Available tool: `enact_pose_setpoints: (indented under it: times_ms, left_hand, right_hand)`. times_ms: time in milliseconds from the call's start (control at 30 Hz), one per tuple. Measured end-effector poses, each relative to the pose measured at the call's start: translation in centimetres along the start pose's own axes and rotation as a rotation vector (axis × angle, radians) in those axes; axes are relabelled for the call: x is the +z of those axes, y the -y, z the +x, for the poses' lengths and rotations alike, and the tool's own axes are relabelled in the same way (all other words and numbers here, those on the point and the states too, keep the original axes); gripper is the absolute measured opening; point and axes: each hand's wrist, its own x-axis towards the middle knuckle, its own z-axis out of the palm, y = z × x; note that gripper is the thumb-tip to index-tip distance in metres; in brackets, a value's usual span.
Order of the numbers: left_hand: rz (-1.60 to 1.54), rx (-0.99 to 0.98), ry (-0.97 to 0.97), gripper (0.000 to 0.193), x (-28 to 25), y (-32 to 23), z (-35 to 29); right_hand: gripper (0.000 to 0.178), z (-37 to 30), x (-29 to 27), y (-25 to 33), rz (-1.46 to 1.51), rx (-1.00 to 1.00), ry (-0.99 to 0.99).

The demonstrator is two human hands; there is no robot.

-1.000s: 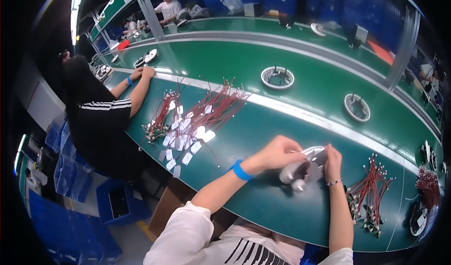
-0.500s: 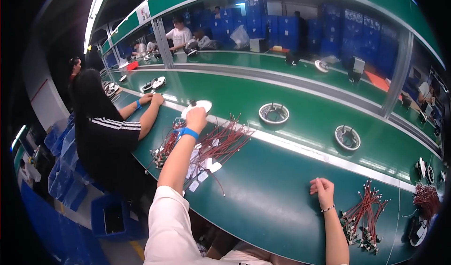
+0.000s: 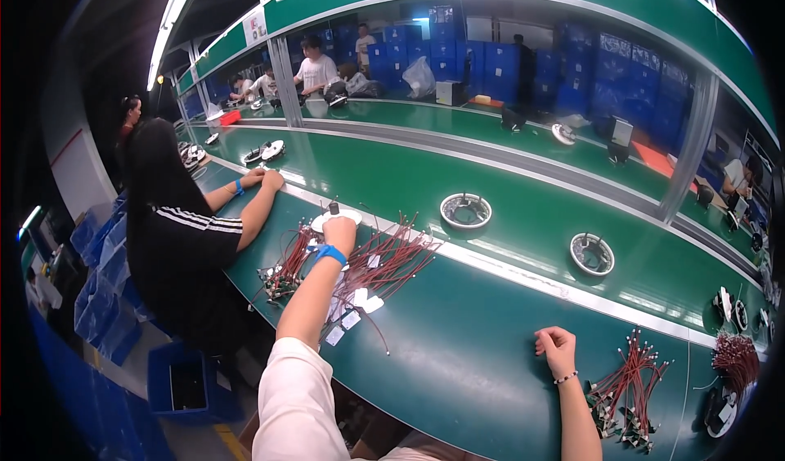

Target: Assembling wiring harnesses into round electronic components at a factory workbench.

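My left hand (image 3: 339, 234), with a blue band at the wrist, grips a white round lamp base (image 3: 350, 216) by its near edge. A dark cylinder (image 3: 334, 208) stands up from that base. Directly below lie a wide pile of red-brown wires with white connectors (image 3: 391, 257) and several small white labels (image 3: 350, 320). My right hand (image 3: 558, 352) rests over the green bench (image 3: 458, 355) with its fingers curled and nothing visible in them. Just right of it is another bundle of red wires (image 3: 634, 371) with small green boards at the ends.
Two white ring housings (image 3: 466, 211) (image 3: 592, 253) sit on the green conveyor (image 3: 392, 167) beyond a pale metal rail (image 3: 523, 275). A co-worker in black (image 3: 184, 240) works close on the left. More wires (image 3: 736, 359) lie at the far right, and a blue bin (image 3: 192, 387) stands on the floor.
My left hand has drawn the lamp base nearer, from over the rail to above the wire pile. The right hand stays curled in nearly the same place. The view has shifted slightly.
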Motion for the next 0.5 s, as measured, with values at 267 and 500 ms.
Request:
enact_pose_setpoints:
  times_ms: [267, 500]
  left_hand:
    - [-0.283, 0.255, -0.354, 0.033, -13.8, -6.0, -1.8]
    - [-1.651, 0.185, -1.036, 0.04, -28.4, -4.8, -6.9]
  right_hand:
    - [0.011, -0.6, 0.2, 0.3, -0.035, 0.028, -0.018]
    - [0.014, -0.9, -1.7, 0.4, -0.318, -0.099, -0.1]
